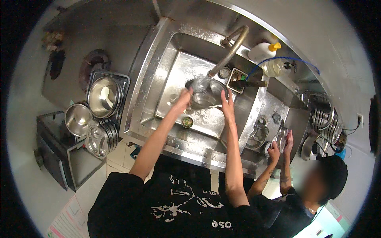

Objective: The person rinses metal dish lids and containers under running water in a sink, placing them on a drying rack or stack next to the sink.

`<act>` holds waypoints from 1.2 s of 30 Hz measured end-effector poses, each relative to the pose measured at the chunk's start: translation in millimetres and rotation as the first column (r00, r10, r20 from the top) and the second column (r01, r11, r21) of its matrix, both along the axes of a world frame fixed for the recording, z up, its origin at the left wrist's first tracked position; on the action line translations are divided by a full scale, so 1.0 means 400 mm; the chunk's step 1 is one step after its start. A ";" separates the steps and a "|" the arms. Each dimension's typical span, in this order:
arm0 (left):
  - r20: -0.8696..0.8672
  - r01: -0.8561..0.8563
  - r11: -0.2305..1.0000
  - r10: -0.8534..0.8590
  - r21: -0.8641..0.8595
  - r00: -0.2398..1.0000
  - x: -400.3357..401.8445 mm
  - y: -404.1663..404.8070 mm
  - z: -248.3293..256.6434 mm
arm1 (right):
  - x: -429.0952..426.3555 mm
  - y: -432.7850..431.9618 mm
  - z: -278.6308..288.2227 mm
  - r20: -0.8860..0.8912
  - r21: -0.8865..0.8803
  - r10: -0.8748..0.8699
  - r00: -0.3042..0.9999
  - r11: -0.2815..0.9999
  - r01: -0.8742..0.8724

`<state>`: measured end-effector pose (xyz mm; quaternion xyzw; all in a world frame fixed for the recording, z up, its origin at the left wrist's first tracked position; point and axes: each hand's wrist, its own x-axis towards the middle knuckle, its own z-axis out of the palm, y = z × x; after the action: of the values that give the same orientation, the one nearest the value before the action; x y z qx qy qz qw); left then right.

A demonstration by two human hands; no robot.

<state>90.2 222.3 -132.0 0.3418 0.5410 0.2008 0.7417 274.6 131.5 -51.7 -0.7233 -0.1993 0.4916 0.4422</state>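
My left hand [185, 99] and my right hand [227, 104] grip opposite sides of a shiny metal bowl [204, 98] over the large steel sink basin [169, 74]. The bowl lies below the outlet of a curved metal faucet [233, 52], and water seems to run into it. Some of its inside is blurred. Nearer to me on the basin floor stands a small round cup [187, 122] with green bits in it. Behind the bowl are a small round metal dish [224, 72] and a rectangular basket [236, 78] holding small items.
Metal bowls [102, 96] and stacked divided trays [98, 139] stand at the left. Pump bottles [262, 52] line the sink's back ledge. At the right basin, a co-worker [285, 205] holds a metal piece above other dishes [259, 134]. More stacked metalware [326, 125] is at far right.
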 end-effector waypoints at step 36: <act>-0.257 -0.099 0.696 0.389 0.711 0.885 -0.709 -0.238 0.515 | -0.151 -0.576 0.160 0.409 0.346 -0.168 0.897 0.938 0.018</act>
<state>-193.4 127.1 74.1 0.5447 0.6067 0.4110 0.4078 214.2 -99.0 12.4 -0.7375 -0.3374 0.2561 0.5260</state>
